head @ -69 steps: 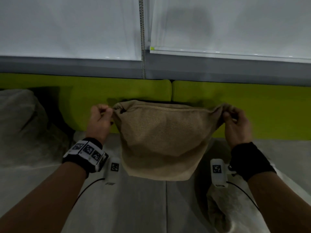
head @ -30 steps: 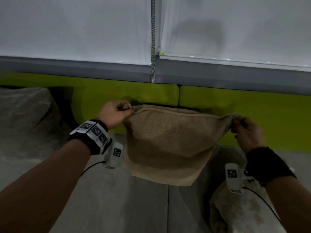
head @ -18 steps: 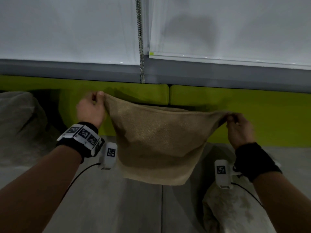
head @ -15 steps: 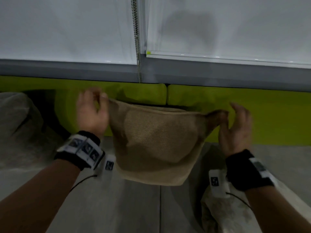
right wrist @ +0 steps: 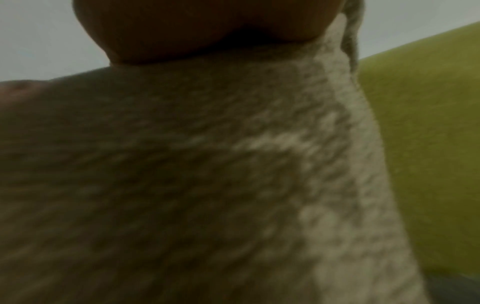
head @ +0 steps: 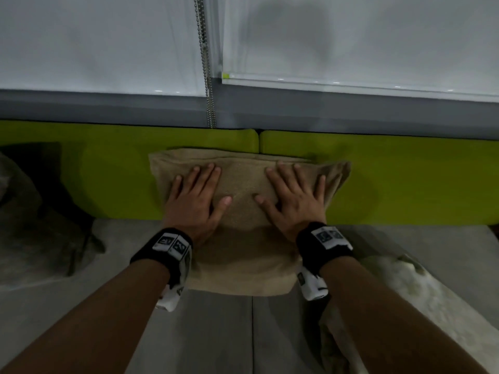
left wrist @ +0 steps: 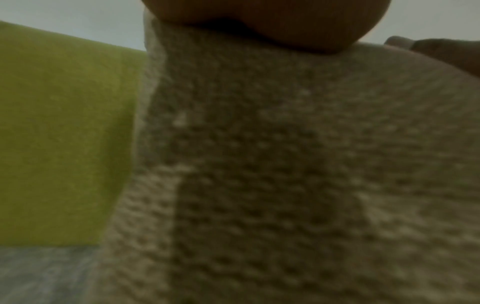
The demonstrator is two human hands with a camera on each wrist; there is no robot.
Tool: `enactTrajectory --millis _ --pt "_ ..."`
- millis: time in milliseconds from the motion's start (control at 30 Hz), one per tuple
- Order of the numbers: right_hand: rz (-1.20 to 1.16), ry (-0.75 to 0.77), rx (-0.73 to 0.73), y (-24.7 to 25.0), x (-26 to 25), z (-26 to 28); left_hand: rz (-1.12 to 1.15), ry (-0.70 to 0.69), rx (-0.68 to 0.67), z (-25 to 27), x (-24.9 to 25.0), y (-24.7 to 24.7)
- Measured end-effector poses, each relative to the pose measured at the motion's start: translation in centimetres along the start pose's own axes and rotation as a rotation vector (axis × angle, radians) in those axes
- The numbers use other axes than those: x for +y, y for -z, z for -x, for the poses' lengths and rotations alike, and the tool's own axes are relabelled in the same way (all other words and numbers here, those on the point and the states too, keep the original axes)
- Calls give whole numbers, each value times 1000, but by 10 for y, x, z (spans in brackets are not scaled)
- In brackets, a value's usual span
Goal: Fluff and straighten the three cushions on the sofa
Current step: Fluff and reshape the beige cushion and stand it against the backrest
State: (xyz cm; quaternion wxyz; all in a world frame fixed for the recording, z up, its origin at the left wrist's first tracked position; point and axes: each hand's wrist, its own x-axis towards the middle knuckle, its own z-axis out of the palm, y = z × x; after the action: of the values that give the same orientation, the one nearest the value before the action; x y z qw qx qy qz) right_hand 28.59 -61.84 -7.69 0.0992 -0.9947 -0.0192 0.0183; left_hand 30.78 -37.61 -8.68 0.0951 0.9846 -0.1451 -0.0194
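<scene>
A tan woven cushion (head: 243, 255) leans upright against the green sofa backrest (head: 108, 168), its lower edge on the grey seat (head: 221, 333). My left hand (head: 193, 197) lies flat on its upper left face, fingers spread and straight. My right hand (head: 293, 197) presses flat on its upper right face in the same way. Both wrist views are filled with blurred tan cushion (left wrist: 285, 164) weave (right wrist: 207, 174), with a palm at the top edge. A grey cushion (head: 29, 225) slumps at the far left. A pale cushion (head: 405, 298) lies on the seat at the lower right.
A white roller blind (head: 351, 36) and a bead chain (head: 206, 76) hang above a grey ledge (head: 108, 109) behind the backrest. A seam (head: 252, 333) splits the grey seat below the tan cushion.
Both hands held the tan cushion in the air by its top corners, then let go. It now leans against the backrest with both palms flat on its face.
</scene>
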Motion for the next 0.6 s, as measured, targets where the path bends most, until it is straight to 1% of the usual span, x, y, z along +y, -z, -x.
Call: enactTrajectory --millis 100,233,267,300,333,400,433,467,500,533,600 --pt "5 -95 -90 5 16 -12 -41 1 -38 -3 -11 2" --pt "-51 -369 -256 16 59 -9 -49 65 -83 -5 -18 7" --pt "-98 -390 -240 19 69 -3 -43 77 -61 -4 -19 9" --pt "-195 -382 -185 21 79 6 -19 90 -4 -2 -20 11" --pt "-365 -382 -104 24 86 16 33 111 94 1 -23 14" --pt "-849 -453 62 25 88 37 234 180 328 7 -31 20" --pt "-1085 -503 135 22 87 45 363 217 410 8 -36 24" --pt "-1272 -542 193 21 86 49 489 260 455 10 -41 28" --pt "-1381 -573 231 20 87 50 588 307 466 11 -44 34" --pt "-1435 -586 245 19 90 50 664 359 456 10 -47 40" --pt "-1430 -555 202 22 92 47 757 442 412 7 -51 51"
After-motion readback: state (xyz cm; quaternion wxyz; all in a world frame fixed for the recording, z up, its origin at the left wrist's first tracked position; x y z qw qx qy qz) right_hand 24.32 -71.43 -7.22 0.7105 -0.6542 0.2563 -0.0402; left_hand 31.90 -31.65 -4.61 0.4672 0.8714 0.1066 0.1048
